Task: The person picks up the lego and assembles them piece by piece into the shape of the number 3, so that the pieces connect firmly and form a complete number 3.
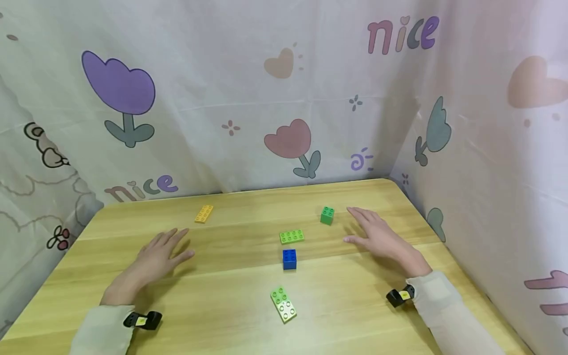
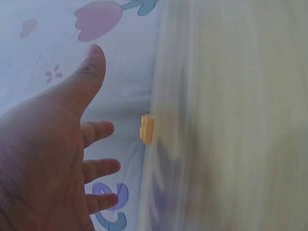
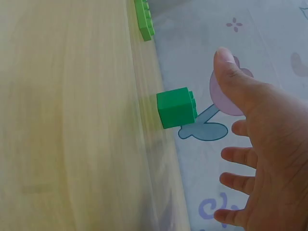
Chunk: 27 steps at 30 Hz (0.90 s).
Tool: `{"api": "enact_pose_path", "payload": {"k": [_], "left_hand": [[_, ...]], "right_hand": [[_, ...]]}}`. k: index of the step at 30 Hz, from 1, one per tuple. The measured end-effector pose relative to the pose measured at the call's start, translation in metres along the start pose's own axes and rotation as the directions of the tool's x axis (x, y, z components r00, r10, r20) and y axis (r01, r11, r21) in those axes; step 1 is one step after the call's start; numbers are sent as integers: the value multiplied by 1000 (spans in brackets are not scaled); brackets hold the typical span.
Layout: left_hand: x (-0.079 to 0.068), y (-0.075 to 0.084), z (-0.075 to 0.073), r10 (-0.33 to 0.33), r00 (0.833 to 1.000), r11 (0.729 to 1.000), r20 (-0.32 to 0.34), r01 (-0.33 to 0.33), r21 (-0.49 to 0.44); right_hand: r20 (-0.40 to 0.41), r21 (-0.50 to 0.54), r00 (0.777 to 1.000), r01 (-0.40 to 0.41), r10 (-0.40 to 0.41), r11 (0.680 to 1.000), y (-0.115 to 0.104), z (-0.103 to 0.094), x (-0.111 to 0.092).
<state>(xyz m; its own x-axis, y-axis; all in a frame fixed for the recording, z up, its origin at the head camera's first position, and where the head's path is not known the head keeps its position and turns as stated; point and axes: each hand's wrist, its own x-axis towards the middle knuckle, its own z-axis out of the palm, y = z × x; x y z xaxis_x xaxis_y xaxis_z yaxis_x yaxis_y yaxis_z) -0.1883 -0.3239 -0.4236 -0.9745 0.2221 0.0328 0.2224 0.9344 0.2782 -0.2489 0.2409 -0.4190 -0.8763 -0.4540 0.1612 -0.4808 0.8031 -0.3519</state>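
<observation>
Near wood-grain desk's (image 1: 222, 305) far edge, oblong yellow plastic brick (image 1: 204, 214) neighboured by left hand (image 1: 153, 260), cubic green one (image 1: 327, 215) by right hand (image 1: 380, 237); both outspread.

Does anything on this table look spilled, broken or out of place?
Nothing stands out. The yellow brick, green brick, blue brick, farther lime brick and nearer lime brick sit studs up and apart on the table, with no visible damage or spill.
</observation>
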Motion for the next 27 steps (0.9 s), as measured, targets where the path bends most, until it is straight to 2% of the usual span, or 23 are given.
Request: {"api": "enact_pose_path", "payload": {"k": [9,16,22,27], "left_hand": [[2,27,-8,140,989,989,-40,-141,-35],[2,53,3,212,976,973,-51,-216,-79],[2,74,10,269,963,957,-26,-271,-103],[4,88,16,324,946,938,-21,-325,-120]], "right_hand": [[-1,68,1000,27,-27,997,-13,-2,4],[-9,79,999,43,-42,996,-21,4,2],[2,99,998,66,-66,993,-25,13,-1],[1,135,995,95,-96,986,-31,17,2]]}}
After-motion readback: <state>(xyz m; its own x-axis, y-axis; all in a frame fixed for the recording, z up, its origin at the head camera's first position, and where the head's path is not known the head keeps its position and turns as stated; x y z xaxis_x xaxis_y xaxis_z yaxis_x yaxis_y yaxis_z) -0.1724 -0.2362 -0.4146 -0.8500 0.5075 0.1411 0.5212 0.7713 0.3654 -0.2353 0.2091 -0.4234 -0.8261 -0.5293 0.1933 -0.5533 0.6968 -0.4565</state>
